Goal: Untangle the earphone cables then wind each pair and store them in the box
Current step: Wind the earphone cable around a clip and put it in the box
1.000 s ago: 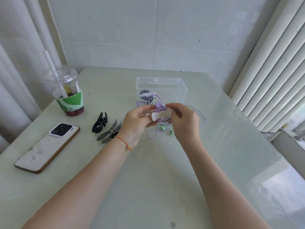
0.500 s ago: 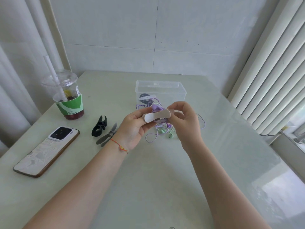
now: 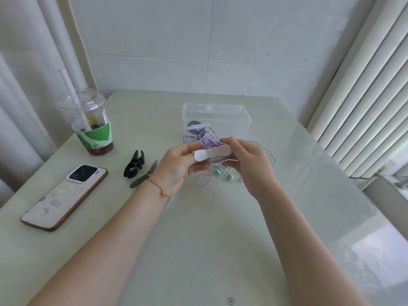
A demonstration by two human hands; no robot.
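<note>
- at about 9 o'clock on the counter, a phone is laid face down, with a lidded drink cup behind it at about 10 o'clock; neither belongs to the task.
- just left of centre, a black cable clip and grey ties are left lying, seemingly kept for later bundles.
- the left hand is curled, and the near end of a white tie strap is pinched between its thumb and fingers.
- a wound purple earphone bundle is held between both hands above the counter's middle, with the strap laid across it; the binding step is judged to be in hand.
- the right hand is curled round the bundle's far side, the strap's other end pinched at its fingertips.
- below the hands, loose purple cable and green earbuds are still spread on the counter.
- at 12 o'clock, the clear box is seen open, one black bundle already inside.
- next, the strap would need to be closed snugly, then the bundle carried to the box.
</note>
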